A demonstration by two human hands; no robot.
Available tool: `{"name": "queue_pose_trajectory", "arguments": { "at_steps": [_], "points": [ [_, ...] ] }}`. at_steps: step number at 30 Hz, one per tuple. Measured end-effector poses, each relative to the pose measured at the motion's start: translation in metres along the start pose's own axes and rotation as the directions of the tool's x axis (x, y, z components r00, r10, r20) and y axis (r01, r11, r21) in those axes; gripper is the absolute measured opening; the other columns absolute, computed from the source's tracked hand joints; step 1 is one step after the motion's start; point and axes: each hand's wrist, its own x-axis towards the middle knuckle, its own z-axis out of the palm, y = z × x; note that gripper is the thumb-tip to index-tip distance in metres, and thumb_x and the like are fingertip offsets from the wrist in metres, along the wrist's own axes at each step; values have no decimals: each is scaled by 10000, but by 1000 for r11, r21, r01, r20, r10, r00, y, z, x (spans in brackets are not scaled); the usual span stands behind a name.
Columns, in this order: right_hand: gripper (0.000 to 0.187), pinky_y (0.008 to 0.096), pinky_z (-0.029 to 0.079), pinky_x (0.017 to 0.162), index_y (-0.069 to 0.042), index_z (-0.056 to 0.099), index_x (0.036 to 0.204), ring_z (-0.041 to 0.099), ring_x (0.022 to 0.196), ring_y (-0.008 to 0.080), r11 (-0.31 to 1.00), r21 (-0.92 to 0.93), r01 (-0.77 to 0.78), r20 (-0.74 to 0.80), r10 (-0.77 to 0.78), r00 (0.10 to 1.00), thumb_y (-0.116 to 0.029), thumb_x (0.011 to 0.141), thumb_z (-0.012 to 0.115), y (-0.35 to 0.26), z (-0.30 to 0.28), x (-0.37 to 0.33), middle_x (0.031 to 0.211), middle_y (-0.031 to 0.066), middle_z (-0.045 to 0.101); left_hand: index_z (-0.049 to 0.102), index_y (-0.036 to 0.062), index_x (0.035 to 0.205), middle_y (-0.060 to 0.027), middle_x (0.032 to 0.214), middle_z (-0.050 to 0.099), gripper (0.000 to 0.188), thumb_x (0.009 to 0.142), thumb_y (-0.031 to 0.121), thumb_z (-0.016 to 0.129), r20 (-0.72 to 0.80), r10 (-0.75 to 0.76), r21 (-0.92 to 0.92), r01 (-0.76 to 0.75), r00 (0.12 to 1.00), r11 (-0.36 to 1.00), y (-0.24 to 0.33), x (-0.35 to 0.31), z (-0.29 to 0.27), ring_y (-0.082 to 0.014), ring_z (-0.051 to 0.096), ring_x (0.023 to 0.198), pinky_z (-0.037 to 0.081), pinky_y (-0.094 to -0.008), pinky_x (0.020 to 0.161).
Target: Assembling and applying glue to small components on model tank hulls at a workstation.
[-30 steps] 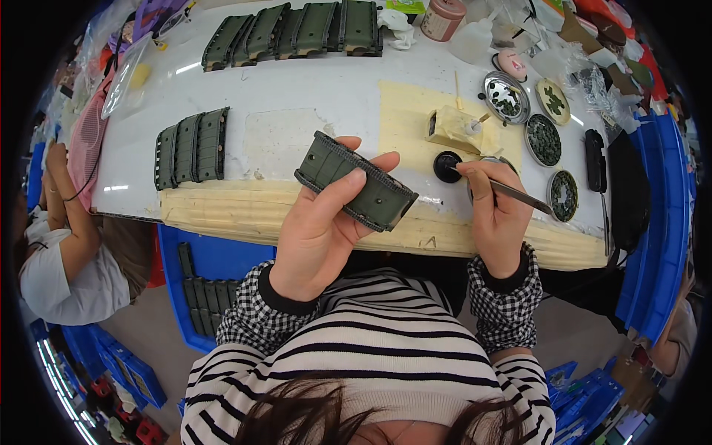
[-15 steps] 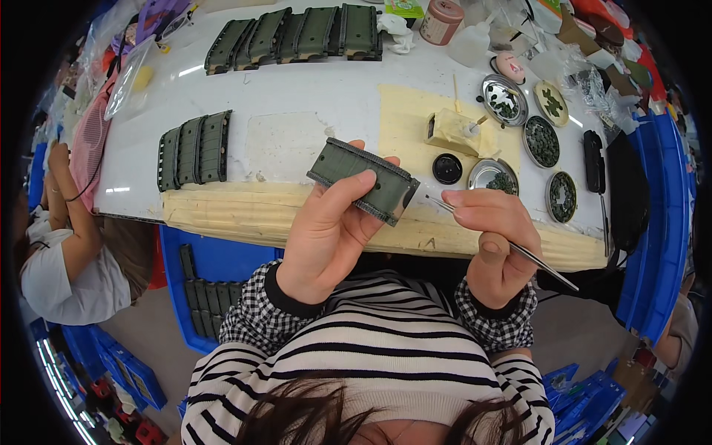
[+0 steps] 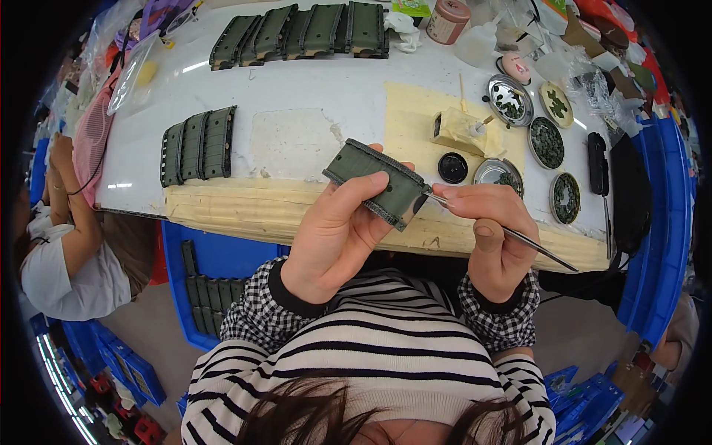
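My left hand grips a green camouflage-patterned plastic piece, curved with dark ridged edges, held tilted above the table's front edge. The thumb lies across its face and the fingers are behind it. My right hand pinches a slim metal tool, which looks like tweezers. Its tip meets the right end of the piece; whether it bears something small there I cannot tell. Several similar green pieces stand side by side on the table at left, and another row stands at the back.
At right are metal dishes of small dark green bits, a black round lid and a tape-wrapped block holding a small bottle. A blue bin with more green pieces is below the table. Another person sits at left.
The metal tool's tip has moved from beside the green piece to its right end. My left hand has shifted the piece slightly right and tilted it a little more.
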Motion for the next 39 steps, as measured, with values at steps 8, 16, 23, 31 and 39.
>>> {"name": "queue_pose_trajectory", "arguments": {
  "at_steps": [8,16,23,31,39],
  "points": [
    [145,323,505,834,22,680,993,661,925,253,1000,10,-12,-5,12,1000,-18,875,606,3,0,0,995,155,701,452,40,1298,-188,1242,560,374,939,73,550,-12,-3,6,3,1000,1000,0,1,0,-223,612,1095,559,-310,898],
    [143,311,531,803,24,679,992,674,917,254,996,-81,35,49,-31,998,-24,865,635,0,-1,2,987,153,697,446,32,1302,-182,1235,566,384,935,69,555,-15,-18,8,18,1000,1000,-1,3,-4,-224,607,1110,553,-312,912],
    [146,314,553,778,15,680,988,684,912,256,985,-153,76,111,-59,992,-30,850,661,-5,-4,4,989,155,689,459,41,1263,-162,1208,574,351,927,51,561,-9,-43,-29,43,999,999,0,1,-3,-211,594,1117,542,-314,928],
    [219,314,556,767,-5,678,1021,682,921,258,977,-192,97,145,-70,987,-26,803,694,-12,-7,2,1058,145,677,446,70,1241,-166,1192,581,338,927,47,567,67,-69,-67,74,995,995,2,1,-4,-224,618,1070,553,-322,898],
    [288,310,545,783,-24,670,1069,669,957,253,978,-190,89,112,-68,991,-16,783,702,-21,-6,1,1106,158,667,393,61,1365,-171,1229,558,438,942,69,509,80,-4,23,2,997,1000,1,-4,2,-231,603,1115,541,-350,939]
  ]
}}
